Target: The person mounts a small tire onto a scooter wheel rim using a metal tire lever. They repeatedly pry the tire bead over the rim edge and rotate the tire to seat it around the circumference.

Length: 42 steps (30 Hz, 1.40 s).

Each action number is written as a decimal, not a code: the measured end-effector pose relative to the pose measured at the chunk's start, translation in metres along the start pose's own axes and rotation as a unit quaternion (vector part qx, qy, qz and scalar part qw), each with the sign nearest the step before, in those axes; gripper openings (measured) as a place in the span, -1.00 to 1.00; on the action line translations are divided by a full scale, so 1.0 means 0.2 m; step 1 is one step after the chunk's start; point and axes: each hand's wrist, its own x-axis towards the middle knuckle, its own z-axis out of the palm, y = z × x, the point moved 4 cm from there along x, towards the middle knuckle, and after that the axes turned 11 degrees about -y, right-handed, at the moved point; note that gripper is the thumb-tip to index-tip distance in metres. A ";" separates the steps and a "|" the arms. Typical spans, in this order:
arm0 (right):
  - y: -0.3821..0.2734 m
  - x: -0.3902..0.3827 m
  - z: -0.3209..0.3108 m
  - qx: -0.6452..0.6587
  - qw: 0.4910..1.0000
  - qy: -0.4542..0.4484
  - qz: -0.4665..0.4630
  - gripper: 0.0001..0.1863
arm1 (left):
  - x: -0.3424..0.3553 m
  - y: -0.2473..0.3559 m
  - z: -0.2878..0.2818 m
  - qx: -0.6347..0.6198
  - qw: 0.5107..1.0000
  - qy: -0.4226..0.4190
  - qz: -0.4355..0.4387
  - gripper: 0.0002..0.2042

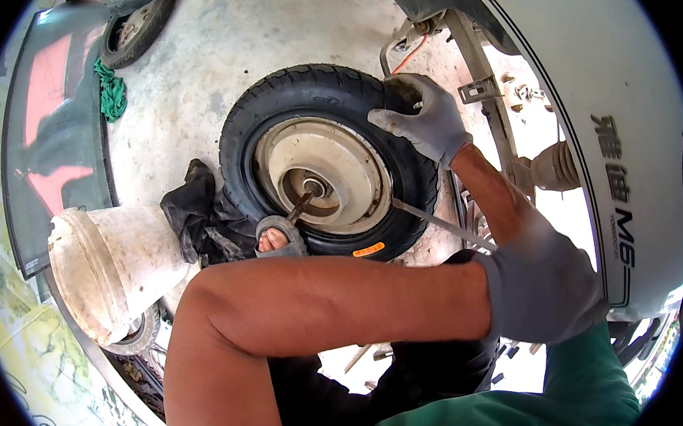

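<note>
A black tire (243, 109) lies flat on the floor around a cream hub wheel (313, 148) with an axle in its middle. At the tire's upper right edge, my gloved right hand (428, 116) grips the rubber, thumb over the sidewall and fingers toward the tread. A flat metal tire lever (445, 228) is wedged between rim and tire at the lower right. Its other end runs under my gloved left hand (545, 286), which looks closed around it in front of my right arm; the fingers are hidden. My sandalled foot (276, 240) is against the wheel's lower left.
A dirty white bucket (135, 263) lies at the left with black cloth (207, 210) beside it. Behind are a glass pane (54, 130), a green rag (111, 90) and another tire (138, 29). A white vehicle body (584, 61) and its metal frame (473, 53) stand close on the right.
</note>
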 end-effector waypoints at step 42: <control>0.01 -0.30 0.14 -0.111 0.984 0.068 0.121 0.11 | -1.10 -0.10 -0.72 0.237 0.744 -0.332 -0.529 -0.85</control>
